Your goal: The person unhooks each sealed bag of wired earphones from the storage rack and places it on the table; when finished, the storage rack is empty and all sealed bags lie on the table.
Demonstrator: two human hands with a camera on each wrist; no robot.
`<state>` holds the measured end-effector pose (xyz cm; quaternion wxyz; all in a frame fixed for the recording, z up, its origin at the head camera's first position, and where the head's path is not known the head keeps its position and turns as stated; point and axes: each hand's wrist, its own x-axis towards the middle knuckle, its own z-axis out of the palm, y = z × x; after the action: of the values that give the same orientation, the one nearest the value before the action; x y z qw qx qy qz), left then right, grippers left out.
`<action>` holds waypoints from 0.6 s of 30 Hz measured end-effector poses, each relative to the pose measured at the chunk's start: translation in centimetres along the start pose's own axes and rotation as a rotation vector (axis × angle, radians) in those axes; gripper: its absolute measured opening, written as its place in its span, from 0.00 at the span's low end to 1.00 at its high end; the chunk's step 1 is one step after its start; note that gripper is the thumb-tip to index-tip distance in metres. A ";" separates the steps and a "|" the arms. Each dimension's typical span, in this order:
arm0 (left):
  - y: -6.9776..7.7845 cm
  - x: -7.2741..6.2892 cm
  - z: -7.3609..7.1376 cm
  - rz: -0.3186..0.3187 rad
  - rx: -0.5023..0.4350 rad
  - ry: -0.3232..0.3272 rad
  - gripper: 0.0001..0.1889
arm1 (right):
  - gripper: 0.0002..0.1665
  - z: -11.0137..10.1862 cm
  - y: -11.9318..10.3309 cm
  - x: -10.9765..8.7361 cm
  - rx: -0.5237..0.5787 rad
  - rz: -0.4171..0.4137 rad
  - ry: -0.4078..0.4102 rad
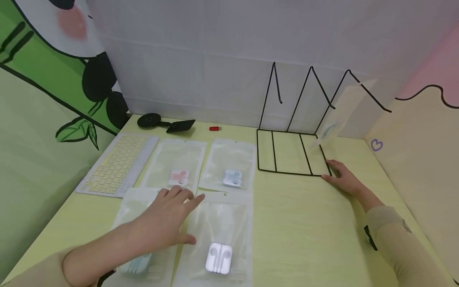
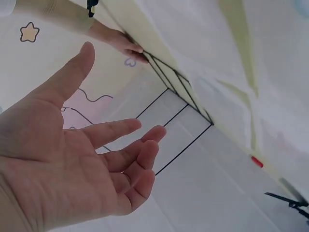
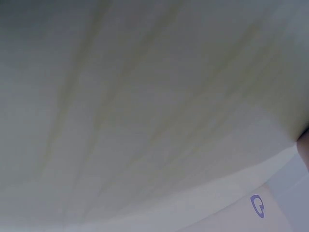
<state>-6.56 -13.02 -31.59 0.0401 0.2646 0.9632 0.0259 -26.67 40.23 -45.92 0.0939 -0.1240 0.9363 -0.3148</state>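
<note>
My left hand point(image 1: 163, 221) hovers over the translucent zip bags, fingers spread and holding nothing. In the left wrist view the palm of this left hand point(image 2: 72, 164) shows with its thumb stretched out. Beneath it lie a bag with white earphones point(image 1: 219, 258) and a partly hidden bag with pale green earphones point(image 1: 138, 264). My right hand point(image 1: 342, 179) holds the near right corner of a black wire rack point(image 1: 287, 172), thumb at the front rod and fingers along the side rod. On the rack's right prong a translucent bag point(image 1: 353, 107) appears to hang.
Behind are bags with pink earphones point(image 1: 179, 176) and light blue earphones point(image 1: 233, 177). A white keyboard point(image 1: 116, 163) lies at left. A black folding stand point(image 1: 181, 126) and a red USB stick point(image 1: 215, 128) are near the back wall. Painted side walls bound the table.
</note>
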 end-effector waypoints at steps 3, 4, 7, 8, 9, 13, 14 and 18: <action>-0.1 2.0 -2.0 0.003 0.008 0.027 0.49 | 0.48 0.0 0.0 0.0 0.002 0.003 0.001; -0.1 2.8 -2.5 0.003 0.007 0.032 0.49 | 0.48 0.0 0.0 0.0 0.001 0.004 0.001; 0.1 5.7 -3.3 0.012 0.005 0.044 0.49 | 0.48 0.0 -0.1 -0.1 0.000 0.009 -0.001; 0.2 6.8 -3.4 0.015 0.005 0.043 0.49 | 0.48 0.0 -0.1 -0.1 0.001 0.009 -0.001; 0.3 8.0 -3.4 0.016 0.000 0.038 0.49 | 0.48 0.0 -0.2 -0.1 0.002 0.011 -0.002; 0.7 12.7 -2.7 0.014 -0.050 0.017 0.49 | 0.48 -0.1 -0.2 0.0 0.003 0.013 -0.005; 0.7 13.9 -2.3 0.007 -0.070 0.008 0.50 | 0.48 -0.1 -0.3 0.0 0.002 0.012 -0.005; 0.8 18.5 0.0 -0.018 -0.130 -0.015 0.49 | 0.47 0.0 -0.3 0.0 -0.004 0.008 0.000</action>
<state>-22.01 -2.92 -32.69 0.0647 0.2530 0.9615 0.0860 -26.66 40.02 -45.70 0.0947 -0.1206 0.9374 -0.3128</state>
